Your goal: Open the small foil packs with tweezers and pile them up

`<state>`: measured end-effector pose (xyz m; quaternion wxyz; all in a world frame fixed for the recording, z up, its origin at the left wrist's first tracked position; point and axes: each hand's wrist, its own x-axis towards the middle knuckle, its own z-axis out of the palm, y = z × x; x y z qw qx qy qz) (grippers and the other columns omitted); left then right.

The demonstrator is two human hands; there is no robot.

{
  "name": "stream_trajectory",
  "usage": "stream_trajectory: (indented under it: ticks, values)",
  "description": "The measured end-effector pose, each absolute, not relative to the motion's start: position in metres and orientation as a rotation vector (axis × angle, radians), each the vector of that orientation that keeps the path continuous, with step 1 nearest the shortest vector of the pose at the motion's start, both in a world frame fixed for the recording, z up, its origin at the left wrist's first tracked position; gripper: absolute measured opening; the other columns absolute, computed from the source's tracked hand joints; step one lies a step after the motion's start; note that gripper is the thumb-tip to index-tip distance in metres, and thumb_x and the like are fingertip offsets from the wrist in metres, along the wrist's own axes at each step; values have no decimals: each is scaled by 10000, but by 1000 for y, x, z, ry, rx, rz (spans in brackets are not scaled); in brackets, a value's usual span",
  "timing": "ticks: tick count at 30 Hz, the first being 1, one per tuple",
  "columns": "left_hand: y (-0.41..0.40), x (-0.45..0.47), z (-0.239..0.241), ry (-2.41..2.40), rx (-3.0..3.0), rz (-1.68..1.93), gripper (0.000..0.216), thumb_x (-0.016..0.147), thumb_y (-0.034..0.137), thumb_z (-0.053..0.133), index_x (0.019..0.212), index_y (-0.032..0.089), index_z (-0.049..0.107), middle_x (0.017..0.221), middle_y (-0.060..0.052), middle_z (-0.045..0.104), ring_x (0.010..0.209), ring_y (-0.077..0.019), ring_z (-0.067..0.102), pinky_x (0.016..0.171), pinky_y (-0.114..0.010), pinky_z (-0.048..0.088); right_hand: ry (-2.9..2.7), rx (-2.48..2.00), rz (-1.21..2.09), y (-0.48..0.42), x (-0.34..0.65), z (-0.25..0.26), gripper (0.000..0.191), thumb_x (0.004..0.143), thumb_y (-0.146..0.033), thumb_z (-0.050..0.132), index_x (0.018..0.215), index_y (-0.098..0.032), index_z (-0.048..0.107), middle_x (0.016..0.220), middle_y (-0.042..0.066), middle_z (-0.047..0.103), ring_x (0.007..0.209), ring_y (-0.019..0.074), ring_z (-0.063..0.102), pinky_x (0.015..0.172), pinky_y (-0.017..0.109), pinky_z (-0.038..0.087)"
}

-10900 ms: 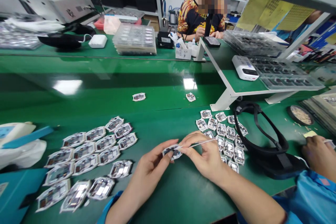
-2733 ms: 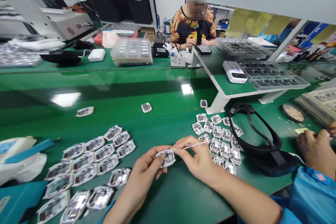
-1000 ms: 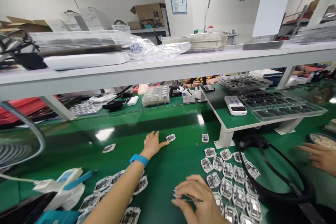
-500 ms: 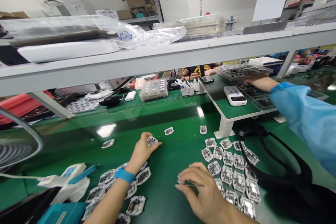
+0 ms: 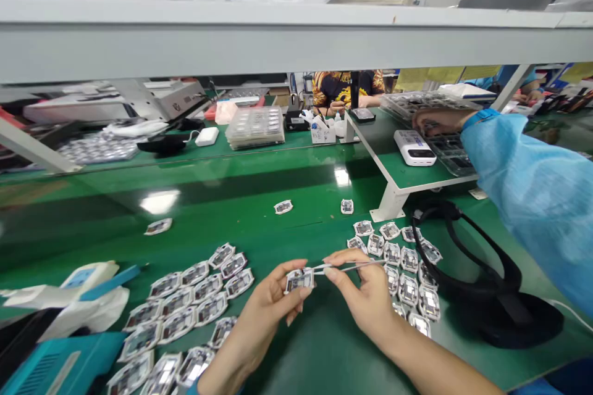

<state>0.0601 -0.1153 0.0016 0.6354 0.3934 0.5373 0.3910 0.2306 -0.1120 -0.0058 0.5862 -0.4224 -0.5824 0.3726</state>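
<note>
My left hand [image 5: 273,302] pinches a small white-framed electronic module [image 5: 299,281], which looks like a watch casing with its circuitry showing. In my right hand [image 5: 364,287] is a pair of tweezers [image 5: 352,266], its tips at the module's right edge; whether they grip a part I cannot tell. Several similar modules [image 5: 177,324] lie in rows on the green bench left of my left hand. More of them [image 5: 408,289] are grouped to the right, beyond my right hand. Single modules [image 5: 283,207] lie further back.
A black headset-like strap [image 5: 504,315] lies at the right. A co-worker's blue sleeve [image 5: 532,160] reaches over component trays on a raised green stand [image 5: 380,160], which carries a white power bank [image 5: 414,148]. A grey shelf beam [image 5: 278,46] crosses overhead. A teal device [image 5: 69,358] sits front left.
My left hand has come down and toward the right with the module, meeting the tweezers in my right hand. The view has tilted downward. The co-worker's hand stays at the trays.
</note>
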Motion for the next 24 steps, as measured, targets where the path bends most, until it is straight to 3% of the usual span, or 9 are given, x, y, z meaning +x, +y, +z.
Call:
stream_trajectory:
  ticks: [6, 19, 24]
  values:
    - [-122, 62, 1, 1164, 684, 926, 559, 546, 357, 868, 1029, 160, 665, 656, 29, 602, 543, -82, 438, 470, -193, 321, -1261, -1007, 997, -107, 228, -15, 56, 825, -236, 669, 860, -193, 678, 879, 58, 735, 873, 206, 690, 817, 349, 539]
    - [-128, 59, 2, 1059, 521, 933, 412, 658, 317, 798, 1031, 169, 706, 759, -31, 665, 619, -131, 515, 546, -244, 374, -1099, -981, 1147, -104, 225, -22, 163, 748, -332, 757, 784, -201, 667, 786, 33, 735, 791, 189, 700, 756, 318, 561]
    - [-127, 64, 0, 1102, 616, 929, 455, 666, 345, 789, 1061, 145, 684, 664, -8, 635, 588, -120, 494, 532, -230, 374, -1201, -938, 1074, -108, 226, -20, 108, 792, -290, 725, 808, -196, 674, 808, 47, 743, 794, 194, 709, 741, 325, 568]
